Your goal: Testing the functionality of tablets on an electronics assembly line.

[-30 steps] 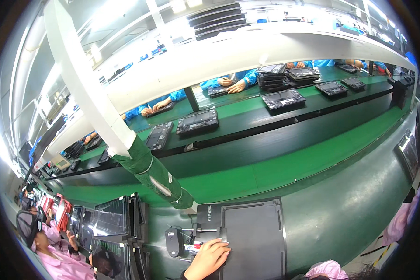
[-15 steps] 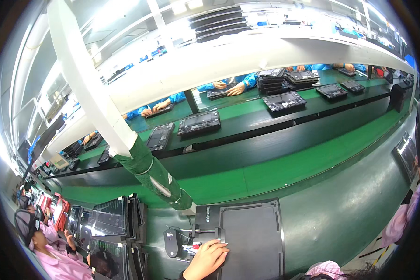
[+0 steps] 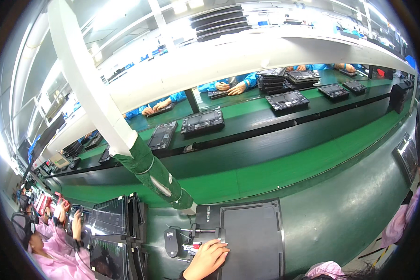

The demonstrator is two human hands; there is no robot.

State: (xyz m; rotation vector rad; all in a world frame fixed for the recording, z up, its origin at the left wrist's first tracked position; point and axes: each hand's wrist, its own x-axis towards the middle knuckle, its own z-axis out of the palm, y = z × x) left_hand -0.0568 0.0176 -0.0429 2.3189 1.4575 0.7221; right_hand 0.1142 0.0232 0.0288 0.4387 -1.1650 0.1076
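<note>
My left hand (image 3: 207, 259) lies palm down over the left edge of a flat black tray-like mat (image 3: 251, 242) with a raised rim. Its fingers are extended and rest on the surface, with nothing visible in them. Beside the hand are a few small red and white pieces (image 3: 190, 248), too small to make out. A small black clamp-like fixture with metal rods (image 3: 205, 230) sits at the mat's left side. Left of it lies a black computer mouse (image 3: 171, 242). My right hand is out of view.
Stacked black trays with glossy panels (image 3: 109, 217) stand left, near a person in pink (image 3: 56, 256). A green-wrapped post (image 3: 161, 179) rises behind the mat. Beyond run a green belt (image 3: 261, 175) and a line carrying tablet-like units (image 3: 203, 122); blue-sleeved hands (image 3: 238, 87) work there.
The units on the far line have shifted slightly right, while marks on the near green belt have shifted left. The pink-clad person's hand at left has risen. My left hand stays put.
</note>
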